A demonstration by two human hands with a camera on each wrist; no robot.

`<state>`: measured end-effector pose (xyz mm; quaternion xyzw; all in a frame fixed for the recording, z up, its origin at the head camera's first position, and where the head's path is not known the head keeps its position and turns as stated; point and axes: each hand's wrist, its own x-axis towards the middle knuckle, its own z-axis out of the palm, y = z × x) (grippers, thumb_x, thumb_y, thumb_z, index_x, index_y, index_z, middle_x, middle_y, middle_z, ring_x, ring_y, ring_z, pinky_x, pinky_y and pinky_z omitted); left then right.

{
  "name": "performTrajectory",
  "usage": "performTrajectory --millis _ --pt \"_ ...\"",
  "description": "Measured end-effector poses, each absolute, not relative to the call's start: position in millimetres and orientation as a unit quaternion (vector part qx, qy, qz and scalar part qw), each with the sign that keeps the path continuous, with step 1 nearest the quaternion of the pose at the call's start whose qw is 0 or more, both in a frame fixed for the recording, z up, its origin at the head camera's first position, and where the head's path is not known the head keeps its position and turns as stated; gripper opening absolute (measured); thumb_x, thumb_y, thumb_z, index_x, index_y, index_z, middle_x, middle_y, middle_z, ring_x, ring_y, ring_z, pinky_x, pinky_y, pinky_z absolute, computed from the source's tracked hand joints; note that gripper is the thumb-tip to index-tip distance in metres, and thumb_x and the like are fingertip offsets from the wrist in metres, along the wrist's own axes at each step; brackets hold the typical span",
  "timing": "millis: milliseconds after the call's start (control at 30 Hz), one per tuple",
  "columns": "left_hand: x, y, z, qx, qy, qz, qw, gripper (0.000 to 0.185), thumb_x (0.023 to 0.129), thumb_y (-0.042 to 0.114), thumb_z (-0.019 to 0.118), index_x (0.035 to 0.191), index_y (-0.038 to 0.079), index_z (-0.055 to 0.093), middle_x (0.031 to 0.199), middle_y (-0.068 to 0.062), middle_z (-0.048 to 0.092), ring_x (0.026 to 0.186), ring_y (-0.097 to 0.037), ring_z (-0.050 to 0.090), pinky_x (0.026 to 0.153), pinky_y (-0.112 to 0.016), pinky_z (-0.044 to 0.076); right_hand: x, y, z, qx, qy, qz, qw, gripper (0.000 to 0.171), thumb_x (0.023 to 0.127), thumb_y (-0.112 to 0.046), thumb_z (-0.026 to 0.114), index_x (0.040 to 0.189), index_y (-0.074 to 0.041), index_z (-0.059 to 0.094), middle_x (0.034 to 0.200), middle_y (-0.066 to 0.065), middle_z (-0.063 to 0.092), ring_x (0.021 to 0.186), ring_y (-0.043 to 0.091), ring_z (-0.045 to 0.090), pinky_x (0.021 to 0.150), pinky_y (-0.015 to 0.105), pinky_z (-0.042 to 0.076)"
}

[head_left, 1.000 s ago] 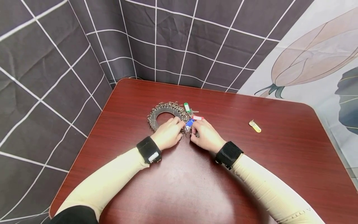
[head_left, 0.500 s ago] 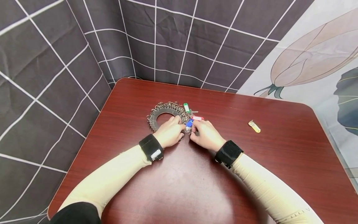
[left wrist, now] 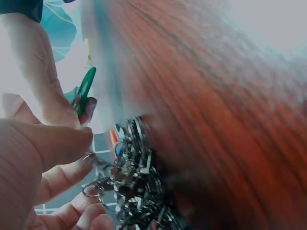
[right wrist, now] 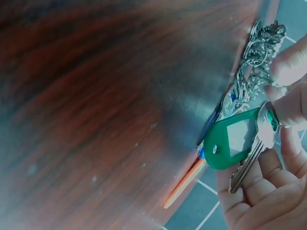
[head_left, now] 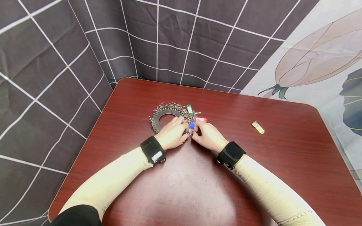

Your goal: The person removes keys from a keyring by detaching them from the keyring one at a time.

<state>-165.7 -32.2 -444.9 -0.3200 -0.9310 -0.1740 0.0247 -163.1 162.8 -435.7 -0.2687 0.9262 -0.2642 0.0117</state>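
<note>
In the head view a flat grey ring point(head_left: 156, 120), edged with many small metal rings, lies on the table. My left hand point(head_left: 172, 133) rests over its near right side, thumb and fingers pinching one of the small metal key rings point(left wrist: 92, 189) in the left wrist view. My right hand point(head_left: 208, 136) faces it closely. Between its thumb and fingers it pinches a key point(right wrist: 259, 139) with a green key tag point(right wrist: 221, 143), hidden under the hand from above. A blue key tag point(head_left: 192, 125) and a red key tag point(head_left: 201, 119) lie by the fingertips.
Another green key tag point(head_left: 189, 109) lies beside the ring's far right side, with a key next to it. Farther right on the reddish-brown table point(head_left: 282, 150) lies a yellow key tag point(head_left: 258, 127). A dark grid-patterned cloth point(head_left: 175, 47) hangs behind the table.
My left hand has shifted slightly right, closer to my right hand, and the gap between their fingertips is narrower. The red tag has moved a little to the right.
</note>
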Motion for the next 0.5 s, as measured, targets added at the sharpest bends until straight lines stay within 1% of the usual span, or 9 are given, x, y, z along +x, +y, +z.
performTrajectory --millis 67,167,367,500 --pt "-165.7 -31.7 -444.0 -0.321 -0.928 -0.188 0.03 0.01 0.089 0.025 0.067 0.088 0.017 0.06 0.098 0.0 0.049 0.093 -0.017 0.046 0.077 -0.03 0.044 -163.4 163.2 -435.5 -0.273 0.923 -0.272 0.006 0.015 0.078 -0.007 0.065 0.086 -0.01 0.052 0.07 -0.001 0.051 0.057 0.013 0.043 0.055 0.029 0.038" --pt "-166.1 -31.1 -442.8 -0.322 -0.924 -0.204 0.039 0.008 0.091 0.022 0.064 0.086 0.017 0.059 0.094 0.001 0.049 0.09 -0.017 0.048 0.076 -0.03 0.044 -163.8 164.2 -435.9 -0.28 0.92 -0.274 0.001 0.016 0.079 -0.006 0.064 0.088 -0.01 0.052 0.074 -0.001 0.052 0.061 0.012 0.046 0.058 0.029 0.04" --pt "-165.8 -31.9 -440.7 -0.319 -0.92 -0.225 0.04 0.007 0.093 0.018 0.06 0.086 0.016 0.058 0.085 0.003 0.051 0.084 -0.017 0.051 0.075 -0.031 0.044 -163.8 164.7 -435.9 -0.281 0.92 -0.273 0.021 0.018 0.079 -0.005 0.065 0.093 -0.011 0.054 0.079 0.001 0.056 0.066 0.014 0.047 0.062 0.03 0.041" --pt "-165.6 -32.9 -440.9 -0.316 -0.916 -0.241 0.046 0.005 0.094 0.015 0.059 0.089 0.014 0.056 0.082 0.002 0.056 0.079 -0.018 0.053 0.073 -0.032 0.044 -163.6 162.9 -434.5 -0.28 0.918 -0.277 0.03 0.015 0.08 -0.006 0.066 0.092 -0.011 0.059 0.079 -0.002 0.056 0.067 0.013 0.048 0.063 0.03 0.042"
